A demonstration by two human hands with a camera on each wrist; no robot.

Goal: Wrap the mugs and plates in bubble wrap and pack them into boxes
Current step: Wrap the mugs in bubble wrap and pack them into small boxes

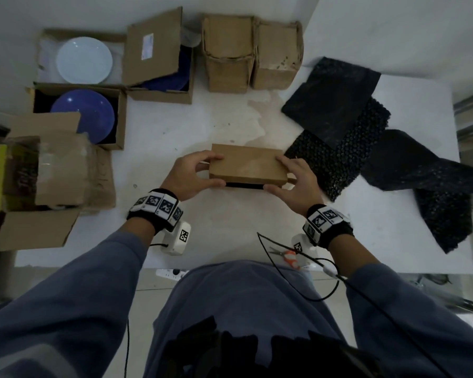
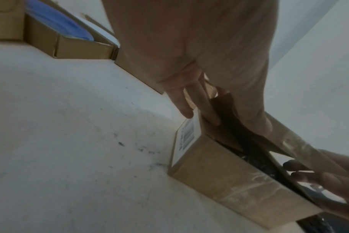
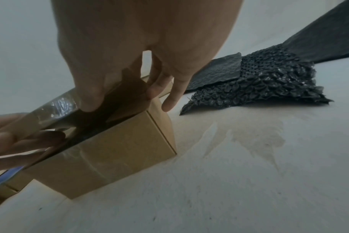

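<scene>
While the left hand [image 1: 192, 174] and right hand [image 1: 292, 178] pinch the lid ends of the small brown cardboard box [image 1: 247, 165] at table centre, black bubble wrap inside may jam closure.

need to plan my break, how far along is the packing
Done: two shut boxes stand at the back. In hand: left hand and right hand hold the lid of the middle box, black wrap showing in the gap. Left: the white plate and blue plate lie bare in open boxes; bubble wrap waits.
</scene>
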